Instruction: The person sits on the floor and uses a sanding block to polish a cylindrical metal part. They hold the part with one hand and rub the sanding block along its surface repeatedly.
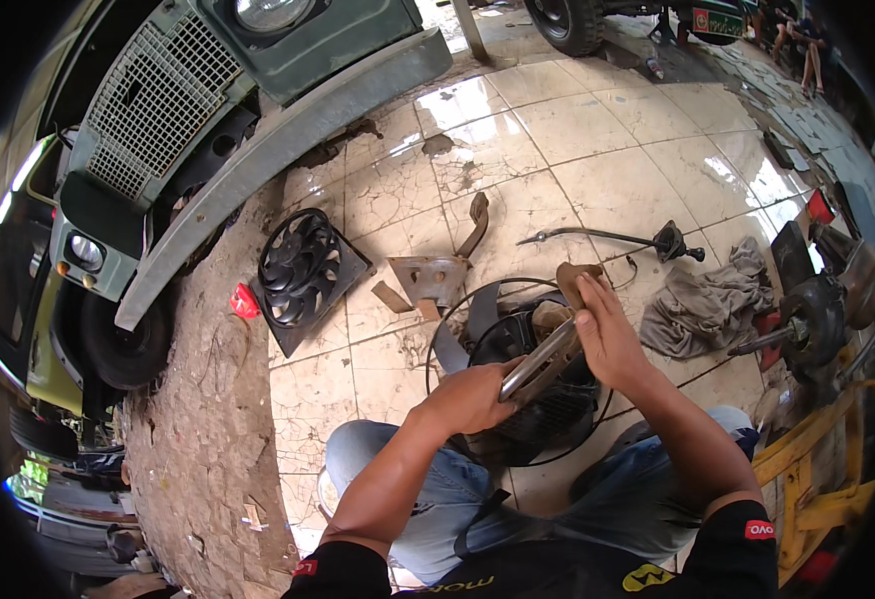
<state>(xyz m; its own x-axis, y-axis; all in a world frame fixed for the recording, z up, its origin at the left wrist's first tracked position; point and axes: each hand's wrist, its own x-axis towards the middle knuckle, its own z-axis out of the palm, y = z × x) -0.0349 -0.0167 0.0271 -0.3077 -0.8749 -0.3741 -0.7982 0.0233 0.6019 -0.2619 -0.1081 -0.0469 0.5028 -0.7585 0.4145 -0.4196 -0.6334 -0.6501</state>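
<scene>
I sit low over the tiled floor, both arms reaching to the middle. A long metal piece [543, 365], shiny along one edge, slants between my hands; its exact kind is unclear. My left hand [477, 397] is closed around its near end. My right hand [612, 337] grips the far end, thumb on the near side and fingers stretched up along a rounded brown part [570, 284]. Whether that part belongs to the metal piece I cannot tell. Beneath, between my legs, lies a black fan assembly [492, 344] with thin hoop-like edging, partly hidden by my hands.
Left of centre lie a black radiator fan [303, 265], a red piece [245, 300] and a rusty pedal bracket [437, 275]. Ahead is a black lever rod [597, 236]; rightward, a grey rag [707, 299] and machine parts [807, 334]. A vehicle's metal bumper [288, 150] looms at upper left.
</scene>
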